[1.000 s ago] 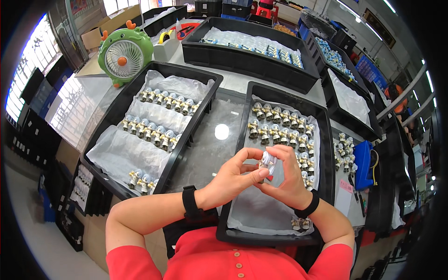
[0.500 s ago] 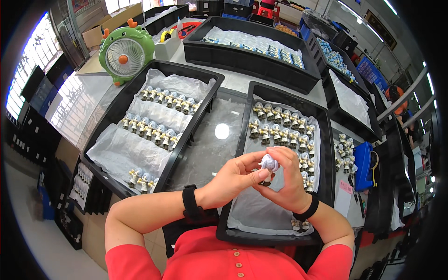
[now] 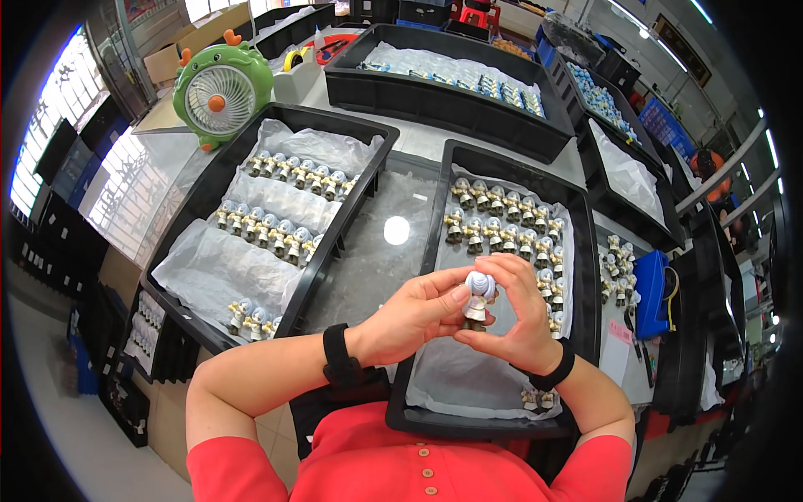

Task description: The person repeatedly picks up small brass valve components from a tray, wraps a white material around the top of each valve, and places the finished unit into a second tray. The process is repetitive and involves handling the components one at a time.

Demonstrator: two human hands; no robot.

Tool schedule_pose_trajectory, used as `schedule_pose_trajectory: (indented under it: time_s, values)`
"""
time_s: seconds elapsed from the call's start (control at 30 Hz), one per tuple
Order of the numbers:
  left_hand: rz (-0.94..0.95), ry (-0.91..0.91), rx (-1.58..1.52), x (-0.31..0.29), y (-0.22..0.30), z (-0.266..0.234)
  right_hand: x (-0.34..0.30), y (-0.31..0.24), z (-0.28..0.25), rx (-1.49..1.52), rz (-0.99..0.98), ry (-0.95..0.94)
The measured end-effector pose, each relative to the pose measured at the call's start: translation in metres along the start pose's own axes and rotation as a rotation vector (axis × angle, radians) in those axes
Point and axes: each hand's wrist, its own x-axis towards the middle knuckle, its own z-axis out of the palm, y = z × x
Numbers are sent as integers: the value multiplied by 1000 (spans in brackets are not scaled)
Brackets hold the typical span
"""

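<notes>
Between my two hands is a small figurine (image 3: 478,293) with pale lilac hair, a white and gold outfit and dark feet. It stands upright above the right tray, its hair toward the top. My left hand (image 3: 416,314) grips it from the left with thumb and fingers. Curled round its other side, my right hand (image 3: 523,311) touches its head and base. Below lies the right black tray (image 3: 401,400), lined with white sheet, with rows of similar figurines (image 3: 493,230). The left black tray (image 3: 209,336) holds more figurines (image 3: 266,227) in separated rows.
A green fan (image 3: 219,92) stands behind the left tray. Another large black tray (image 3: 443,113) with bluish pieces lies at the back. To the right are loose figurines (image 3: 617,272), a blue bin (image 3: 655,297) and pen-like tools (image 3: 644,358).
The figurine has been turned in my fingers and is more upright, showing more of its body. My hands stay in nearly the same place, and the view has shifted slightly.
</notes>
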Motion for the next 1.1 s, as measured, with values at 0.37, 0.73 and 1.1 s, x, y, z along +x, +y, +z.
schedule_pose_trajectory:
  time_s: [0.37, 0.73, 1.1]
  values:
    - [-2, 20, -46, 1, 1, -3, -1, 4, 2, 26, 76, -50]
    - [42, 88, 53, 0, 3, 1, -2, 9, 8, -15, -1, -17]
    - [326, 107, 591, -5, -5, 9, -7, 9, 15, -43, -133, 47]
